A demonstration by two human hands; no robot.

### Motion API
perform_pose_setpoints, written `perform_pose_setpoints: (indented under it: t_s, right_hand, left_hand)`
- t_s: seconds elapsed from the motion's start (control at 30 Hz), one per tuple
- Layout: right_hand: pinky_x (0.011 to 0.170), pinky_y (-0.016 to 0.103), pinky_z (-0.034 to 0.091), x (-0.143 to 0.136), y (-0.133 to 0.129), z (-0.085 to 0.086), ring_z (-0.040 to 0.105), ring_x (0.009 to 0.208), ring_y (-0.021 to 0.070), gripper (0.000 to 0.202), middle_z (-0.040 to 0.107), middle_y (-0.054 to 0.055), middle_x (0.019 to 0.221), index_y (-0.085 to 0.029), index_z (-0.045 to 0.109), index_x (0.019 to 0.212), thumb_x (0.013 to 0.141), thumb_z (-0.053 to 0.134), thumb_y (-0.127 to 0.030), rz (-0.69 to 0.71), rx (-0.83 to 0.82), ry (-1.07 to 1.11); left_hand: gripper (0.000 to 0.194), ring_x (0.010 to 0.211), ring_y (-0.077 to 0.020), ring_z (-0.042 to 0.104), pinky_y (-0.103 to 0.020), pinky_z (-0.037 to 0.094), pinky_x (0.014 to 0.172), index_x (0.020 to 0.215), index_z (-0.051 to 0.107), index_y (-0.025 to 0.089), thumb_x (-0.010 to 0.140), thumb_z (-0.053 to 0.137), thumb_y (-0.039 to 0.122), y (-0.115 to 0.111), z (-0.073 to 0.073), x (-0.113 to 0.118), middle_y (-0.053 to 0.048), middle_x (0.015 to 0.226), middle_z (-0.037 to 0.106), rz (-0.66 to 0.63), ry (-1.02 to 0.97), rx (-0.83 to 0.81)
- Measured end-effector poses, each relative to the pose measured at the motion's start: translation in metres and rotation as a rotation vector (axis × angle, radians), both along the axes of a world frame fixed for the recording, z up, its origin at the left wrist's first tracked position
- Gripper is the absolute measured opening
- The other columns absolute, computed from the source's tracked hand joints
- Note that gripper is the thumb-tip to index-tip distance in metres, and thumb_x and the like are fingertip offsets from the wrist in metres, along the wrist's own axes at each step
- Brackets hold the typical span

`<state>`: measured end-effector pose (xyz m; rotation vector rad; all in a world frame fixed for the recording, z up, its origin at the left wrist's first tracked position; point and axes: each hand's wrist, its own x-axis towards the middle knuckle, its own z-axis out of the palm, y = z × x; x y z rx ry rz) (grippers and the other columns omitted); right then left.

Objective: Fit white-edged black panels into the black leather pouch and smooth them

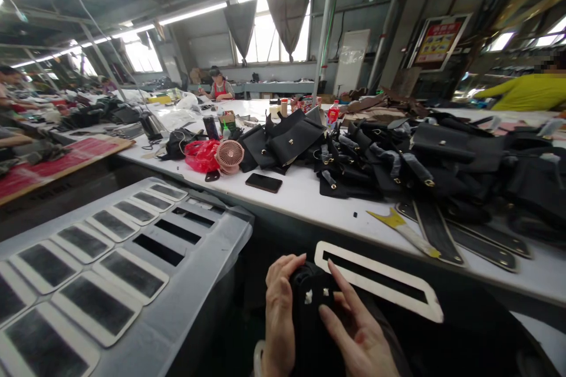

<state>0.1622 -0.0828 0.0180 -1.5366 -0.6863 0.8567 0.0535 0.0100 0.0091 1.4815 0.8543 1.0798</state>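
My left hand is closed around the left side of a black, leather-like piece held low in front of me. Two small whitish spots show on the upper part of this piece. At its right side, my right hand grips it between thumb and fingers, the index finger reaching up along the edge. Just beyond the right hand is a long rounded frame-shaped strip with a cream border and a dark middle. Whether it touches the fingers, I cannot tell. Dark shadow hides the lower end of the black piece.
Cream-bordered dark panels lie in rows on a grey board at left. The white table holds a phone, pink fan, black bags, yellow-handled tool and straps. Other people work farther off.
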Motion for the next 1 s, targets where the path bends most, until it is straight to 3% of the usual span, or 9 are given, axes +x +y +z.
perform_pose_setpoints:
  t_s: [0.1,0.2,0.3,0.37,0.47,0.6,0.83,1.0]
  right_hand:
    - [0.092,0.029,0.053,0.010,0.005,0.013,0.064,0.106,0.0219,0.055,0.064,0.006,0.120,-0.029,0.049,0.139,0.087,0.059,-0.041,0.141,0.042,-0.278]
    - [0.094,0.031,0.052,0.016,0.008,0.019,0.059,0.113,0.0223,0.038,0.056,0.006,0.129,-0.031,0.063,0.123,0.086,0.060,-0.028,0.200,0.125,-0.539]
    - [0.094,0.035,0.052,0.017,0.009,0.019,0.056,0.113,0.0238,0.020,0.059,0.006,0.123,-0.028,0.069,0.101,0.083,0.062,-0.019,0.148,0.283,-0.748]
    - [0.090,0.035,0.052,0.016,0.008,0.020,0.057,0.108,0.0231,0.015,0.064,0.005,0.107,-0.026,0.066,0.092,0.085,0.060,-0.014,0.166,0.387,-0.832]
    - [0.078,0.032,0.053,0.016,0.005,0.025,0.059,0.091,0.0201,0.018,0.065,0.002,0.086,-0.024,0.058,0.090,0.087,0.055,-0.006,0.263,0.513,-0.858]
    - [0.067,0.028,0.052,0.019,-0.003,0.035,0.058,0.077,0.0166,0.022,0.063,0.003,0.083,-0.022,0.056,0.092,0.087,0.049,-0.002,0.401,0.581,-0.772]
    - [0.068,0.030,0.052,0.026,-0.015,0.051,0.057,0.075,0.0175,0.018,0.064,0.004,0.079,-0.021,0.055,0.088,0.087,0.051,-0.004,0.607,0.535,-0.768]
    - [0.067,0.030,0.051,0.024,-0.019,0.057,0.057,0.072,0.0176,0.018,0.066,0.005,0.079,-0.021,0.057,0.088,0.088,0.051,-0.005,0.625,0.535,-0.826]
  left_hand:
    - [0.054,0.127,-0.0281,0.043,-0.047,0.028,0.112,0.111,0.067,0.024,0.096,0.026,0.055,-0.004,-0.005,-0.002,-0.008,0.130,0.055,-0.045,-0.036,-0.088]
    - [0.052,0.122,-0.0275,0.047,-0.044,0.031,0.110,0.108,0.066,0.022,0.096,0.027,0.054,-0.005,-0.010,-0.005,-0.008,0.124,0.059,-0.098,-0.097,-0.150]
    - [0.049,0.113,-0.0263,0.053,-0.042,0.037,0.105,0.108,0.064,0.020,0.097,0.028,0.052,-0.005,-0.010,-0.007,-0.008,0.118,0.062,-0.142,-0.133,-0.201]
    - [0.049,0.110,-0.0264,0.055,-0.041,0.040,0.102,0.108,0.063,0.019,0.097,0.029,0.052,-0.003,-0.009,-0.006,-0.009,0.117,0.062,-0.160,-0.142,-0.210]
    - [0.045,0.111,-0.0274,0.054,-0.041,0.040,0.100,0.108,0.062,0.019,0.095,0.035,0.052,-0.002,-0.007,-0.006,-0.009,0.116,0.061,-0.195,-0.118,-0.202]
    - [0.033,0.112,-0.0273,0.052,-0.038,0.037,0.101,0.108,0.061,0.021,0.088,0.052,0.046,0.000,-0.003,-0.009,-0.007,0.116,0.059,-0.261,-0.076,-0.143]
    - [0.033,0.102,-0.0225,0.054,-0.032,0.040,0.093,0.106,0.063,0.022,0.073,0.066,0.023,0.008,0.022,-0.015,-0.003,0.110,0.057,-0.481,-0.021,-0.091]
    - [0.032,0.103,-0.0219,0.055,-0.031,0.040,0.094,0.107,0.063,0.022,0.075,0.063,0.015,0.006,0.030,-0.017,-0.003,0.111,0.059,-0.494,0.058,-0.088]
